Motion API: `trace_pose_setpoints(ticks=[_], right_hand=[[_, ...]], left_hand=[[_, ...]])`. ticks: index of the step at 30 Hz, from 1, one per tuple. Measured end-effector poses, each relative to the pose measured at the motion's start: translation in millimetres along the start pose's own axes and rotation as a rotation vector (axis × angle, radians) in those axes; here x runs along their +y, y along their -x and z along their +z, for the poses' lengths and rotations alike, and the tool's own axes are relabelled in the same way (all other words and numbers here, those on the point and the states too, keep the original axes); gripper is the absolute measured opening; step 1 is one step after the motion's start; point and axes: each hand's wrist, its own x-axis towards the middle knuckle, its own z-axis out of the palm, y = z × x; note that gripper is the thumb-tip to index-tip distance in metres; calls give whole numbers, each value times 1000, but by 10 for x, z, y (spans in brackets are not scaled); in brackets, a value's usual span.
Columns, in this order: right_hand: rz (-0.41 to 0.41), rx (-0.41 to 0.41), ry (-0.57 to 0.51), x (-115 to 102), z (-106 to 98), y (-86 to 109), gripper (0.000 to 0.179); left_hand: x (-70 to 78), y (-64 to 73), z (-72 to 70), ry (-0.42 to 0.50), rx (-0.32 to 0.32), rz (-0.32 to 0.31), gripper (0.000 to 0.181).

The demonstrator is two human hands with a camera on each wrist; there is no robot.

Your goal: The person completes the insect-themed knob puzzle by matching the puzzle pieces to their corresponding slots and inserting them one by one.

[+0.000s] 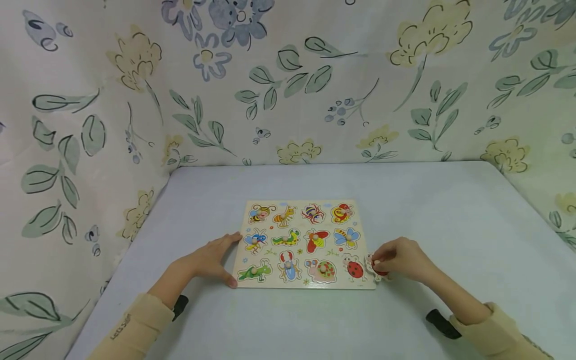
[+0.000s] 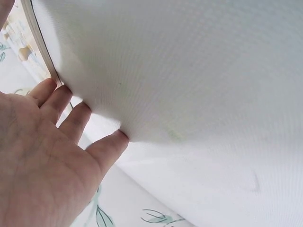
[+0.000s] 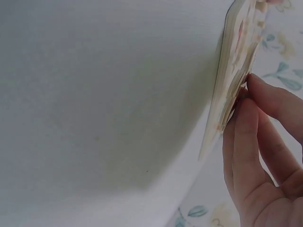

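Observation:
A wooden insect peg puzzle board lies flat on the table. My left hand rests at its left edge, fingers spread, thumb at the near left corner. In the left wrist view the fingertips of the left hand touch the white surface and board edge. My right hand pinches a ladybug puzzle piece just off the board's lower right side, beside the printed ladybug spot. In the right wrist view this thin piece is held tilted close to the board edge, partly hidden by fingers.
Several knobbed insect pieces sit in the board, among them a snail, a stag beetle and a caterpillar. The white table extends around it. A floral cloth hangs behind and at the sides.

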Motion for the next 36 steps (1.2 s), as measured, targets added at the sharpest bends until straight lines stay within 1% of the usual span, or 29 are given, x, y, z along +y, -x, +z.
trace_pose_setpoints(ticks=[5,13,17,24,36], right_hand=[[-21,-13,-21,-49,43,-46,10],[-97,-39,-54,-119,142,-111,9],[-98,-47,-72,-159,189,-135,7],[-81,-50,-59,-212,275,-192,6],[-44,-50,-51,-218,343,-249,5]], left_hand=[[-2,-5,2,-4,1,-7,114],[7,-7,1,-1,-1,-8,115],[3,-9,7,-4,-1,-14,115],[5,-3,6,-6,-1,-19,115],[36,14,-13,-9,-5,-3,114]])
